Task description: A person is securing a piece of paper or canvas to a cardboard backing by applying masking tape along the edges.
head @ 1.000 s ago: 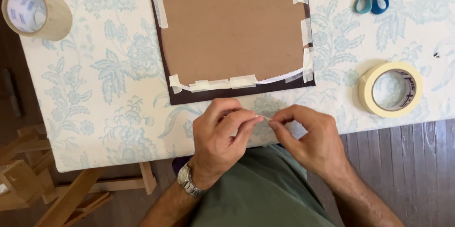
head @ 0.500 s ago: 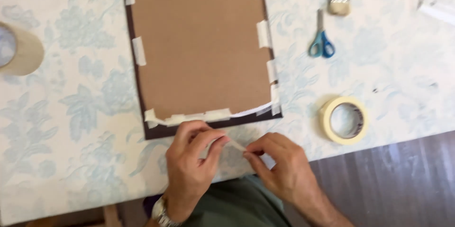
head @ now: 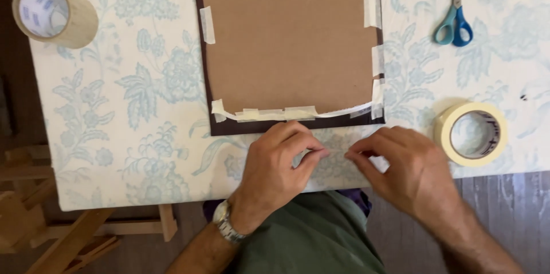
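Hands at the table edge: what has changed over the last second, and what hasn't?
Little. The left hand and right hand remain together at the near table edge, fingertips pinching what looks like a small tape strip, hard to make out. Only the camera swung; nothing was picked up or let go. The board, its tape pieces, scissors, masking tape roll and brown tape roll lie as before.

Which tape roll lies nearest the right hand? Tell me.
The cream masking tape roll, lying flat just beside the right hand. The wider brown packing tape roll sits far off at the table's opposite corner.
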